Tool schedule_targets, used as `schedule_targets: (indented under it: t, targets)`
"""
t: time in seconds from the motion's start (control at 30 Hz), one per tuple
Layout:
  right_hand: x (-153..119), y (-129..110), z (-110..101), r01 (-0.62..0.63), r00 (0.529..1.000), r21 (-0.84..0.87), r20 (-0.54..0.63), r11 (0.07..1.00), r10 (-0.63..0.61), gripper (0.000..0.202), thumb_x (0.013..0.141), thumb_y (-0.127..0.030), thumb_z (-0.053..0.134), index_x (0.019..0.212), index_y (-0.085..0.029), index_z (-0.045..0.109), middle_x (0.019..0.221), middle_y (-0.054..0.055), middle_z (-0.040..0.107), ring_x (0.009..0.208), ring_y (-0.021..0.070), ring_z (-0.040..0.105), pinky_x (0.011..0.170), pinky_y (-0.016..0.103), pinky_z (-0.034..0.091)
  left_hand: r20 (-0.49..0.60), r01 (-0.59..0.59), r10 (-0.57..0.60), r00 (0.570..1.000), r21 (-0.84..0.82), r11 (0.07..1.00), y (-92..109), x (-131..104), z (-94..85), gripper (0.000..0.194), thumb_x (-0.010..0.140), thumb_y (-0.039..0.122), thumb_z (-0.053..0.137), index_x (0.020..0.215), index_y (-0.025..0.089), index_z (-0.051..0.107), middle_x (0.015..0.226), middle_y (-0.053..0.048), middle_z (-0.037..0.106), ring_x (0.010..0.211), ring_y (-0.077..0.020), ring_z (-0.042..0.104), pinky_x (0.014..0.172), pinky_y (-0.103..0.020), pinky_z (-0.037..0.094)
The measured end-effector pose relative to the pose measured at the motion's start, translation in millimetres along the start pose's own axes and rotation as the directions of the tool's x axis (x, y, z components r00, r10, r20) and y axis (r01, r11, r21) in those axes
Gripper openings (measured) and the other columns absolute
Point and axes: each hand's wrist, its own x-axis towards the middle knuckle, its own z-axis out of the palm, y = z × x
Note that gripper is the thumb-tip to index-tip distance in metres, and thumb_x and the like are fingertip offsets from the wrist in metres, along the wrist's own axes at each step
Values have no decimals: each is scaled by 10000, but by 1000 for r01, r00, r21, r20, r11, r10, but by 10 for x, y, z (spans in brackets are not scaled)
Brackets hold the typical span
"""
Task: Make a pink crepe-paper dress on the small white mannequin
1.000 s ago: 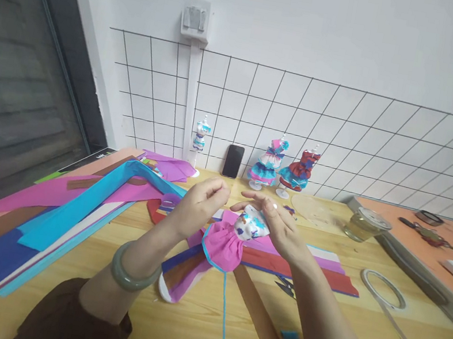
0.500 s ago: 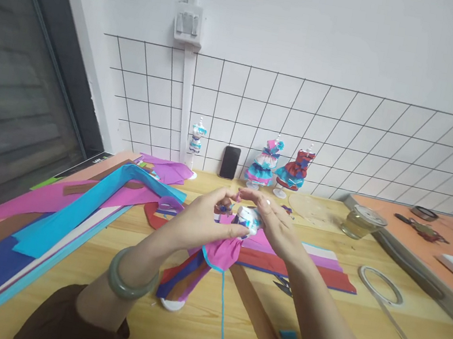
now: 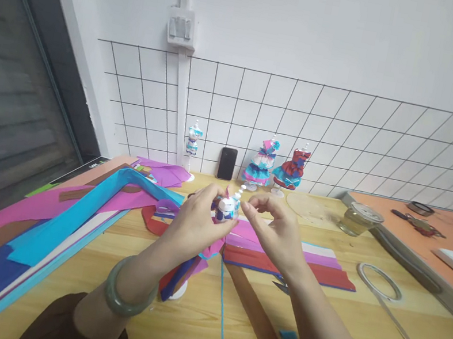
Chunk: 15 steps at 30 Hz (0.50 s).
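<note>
My left hand [image 3: 201, 212] is closed around a miniature dress form [image 3: 227, 207] with a white and blue bodice. Its white beaded neck knob tilts up to the right, and a small pink paper tip stands beside it. Below my left hand hangs its paper skirt [image 3: 176, 277] in red, dark blue and pink, above a round white base. Close to the right side of the form is my right hand [image 3: 275, 228], thumb and forefinger pinched together. Whatever lies between those fingertips is too small to make out. A thin blue strip [image 3: 221, 320] runs down the table from beneath the form.
Crepe paper strips [image 3: 81, 220] cover the left side. More strips [image 3: 322, 274] and scissors [image 3: 281, 285] lie under my right arm. Against the wall stand a phone [image 3: 227, 164] and dressed miniature forms [image 3: 290, 169]. A tape roll [image 3: 379, 282] and a lidded cup [image 3: 360, 220] are at right.
My left hand has turned the dress form so its neck knob shows, and shifted it slightly left. My right hand has drawn off the form, its fingers now pinched beside it.
</note>
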Motion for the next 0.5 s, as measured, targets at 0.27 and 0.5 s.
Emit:
schedule_targets:
  t: [0.27, 0.5]
  targets:
    - [-47, -133, -19, 111, 980, -261, 189, 959, -62, 111, 879, -215, 496, 811, -163, 567, 747, 21, 622, 685, 148, 562, 658, 285, 401, -34, -24, 23, 999, -24, 999, 12, 3, 51, 290, 714, 235, 625, 969, 225, 489, 989, -14, 625, 957, -179, 587, 851, -332, 439]
    - [-32, -103, 5, 126, 976, -265, 205, 956, -72, 152, 873, -166, 439, 743, -169, 517, 697, 21, 579, 656, 152, 526, 649, 288, 381, 12, -58, 58, 998, -12, 998, -7, 14, 29, 308, 714, 227, 643, 978, 236, 486, 980, -6, 627, 950, -177, 588, 836, -324, 446]
